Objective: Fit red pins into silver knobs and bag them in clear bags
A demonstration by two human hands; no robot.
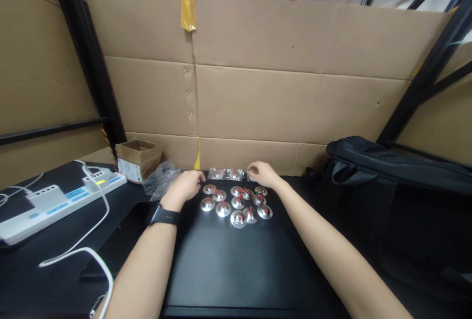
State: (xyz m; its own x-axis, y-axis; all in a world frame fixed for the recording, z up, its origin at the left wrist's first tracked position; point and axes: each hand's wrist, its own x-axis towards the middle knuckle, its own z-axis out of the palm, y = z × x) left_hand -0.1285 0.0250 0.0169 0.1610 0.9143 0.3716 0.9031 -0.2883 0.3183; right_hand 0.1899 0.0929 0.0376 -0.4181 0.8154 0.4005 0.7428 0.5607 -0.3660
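Observation:
Several silver finger cymbals (238, 218) with red straps lie loose in uneven rows on the black table. Behind them, two more in clear plastic wrappers, one packet (217, 174) and another packet (234, 175), lie side by side. My right hand (263, 174) is at the back right, its fingers closed on a third wrapped finger cymbal (251, 177), mostly hidden under them. My left hand (185, 187), with a black watch (164, 215) on the wrist, rests left of the rows. Its fingers are slightly bent and apart, with nothing visible in them.
Crumpled clear plastic (161, 180) lies beside an open small cardboard box (139, 159) at the back left. A white power strip (62, 206) and its cable (105, 206) occupy the left side. A black bag (391, 201) stands right. Cardboard (258, 102) walls the back.

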